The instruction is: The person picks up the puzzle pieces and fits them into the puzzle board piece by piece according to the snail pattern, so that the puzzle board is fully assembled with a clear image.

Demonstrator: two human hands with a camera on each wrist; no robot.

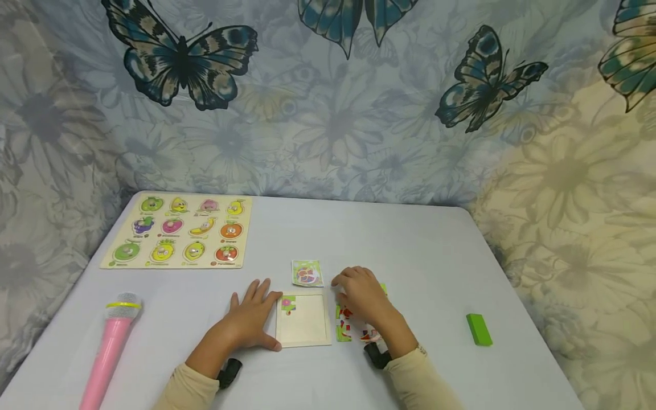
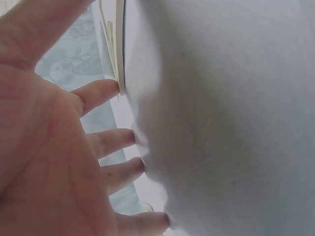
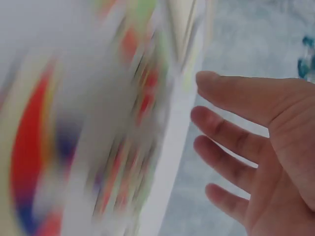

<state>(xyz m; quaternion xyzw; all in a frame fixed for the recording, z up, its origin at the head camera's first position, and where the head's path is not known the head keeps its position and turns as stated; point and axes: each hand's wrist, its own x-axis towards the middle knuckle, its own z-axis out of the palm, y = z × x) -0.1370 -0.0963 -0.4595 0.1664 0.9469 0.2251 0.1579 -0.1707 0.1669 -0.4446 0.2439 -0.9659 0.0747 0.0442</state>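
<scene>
A shallow wooden puzzle tray [image 1: 304, 324] lies in front of me, with one green and pink puzzle piece [image 1: 288, 303] in its far left corner. My left hand [image 1: 250, 316] is spread along the tray's left side, its thumb and index fingertip at the edge. The left wrist view shows the palm and extended fingers [image 2: 101, 177]. Over the loose red and green puzzle pieces [image 1: 343, 333] right of the tray hovers my right hand [image 1: 365, 295]. In the right wrist view its fingers [image 3: 221, 160] are loosely bent with nothing between them, and the pieces are blurred.
Just behind the tray lies a small picture card [image 1: 307, 273]. A fruit board [image 1: 179, 230] occupies the far left of the table [image 1: 400, 239]. A pink toy microphone [image 1: 110, 353] lies at the left, a green block [image 1: 479, 329] at the right. Butterfly-patterned fabric [image 1: 338, 131] rises behind.
</scene>
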